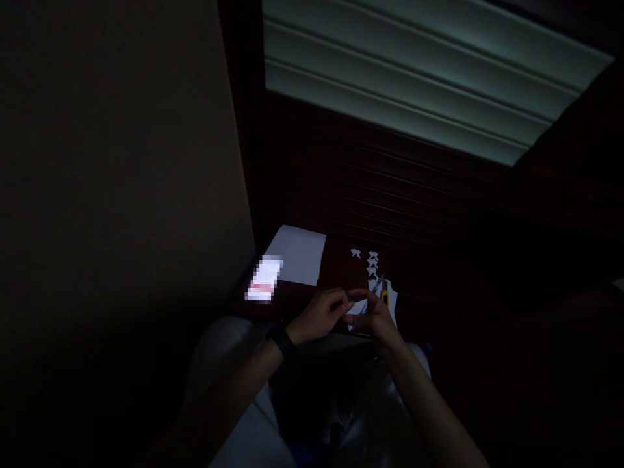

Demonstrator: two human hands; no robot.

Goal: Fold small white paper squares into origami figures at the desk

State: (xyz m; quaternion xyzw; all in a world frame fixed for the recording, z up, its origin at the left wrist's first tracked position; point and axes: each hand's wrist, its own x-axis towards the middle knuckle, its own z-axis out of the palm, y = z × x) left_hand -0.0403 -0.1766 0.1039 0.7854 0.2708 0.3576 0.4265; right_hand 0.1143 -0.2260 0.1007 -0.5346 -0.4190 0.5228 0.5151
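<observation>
One lit screen [264, 279] is masked by pixelation, and gloom swallows the fingertips: the left hand [320, 315] curls inward, the right hand [379, 318] keeps thumb and forefinger narrowly parted close against it, and whether either holds anything cannot be told. The right hand partly covers a white paper piece [392, 307], where a yellow-bodied cutter [385, 298] and a pointed blade [379, 284] blur together. Four small white paper cut-outs [372, 263], three in a column and one apart, lie beyond the hands, right of one large white sheet [298, 257]

Matt paper cutouts [372, 262]; smooth, matt paper sheet [302, 253]
</observation>
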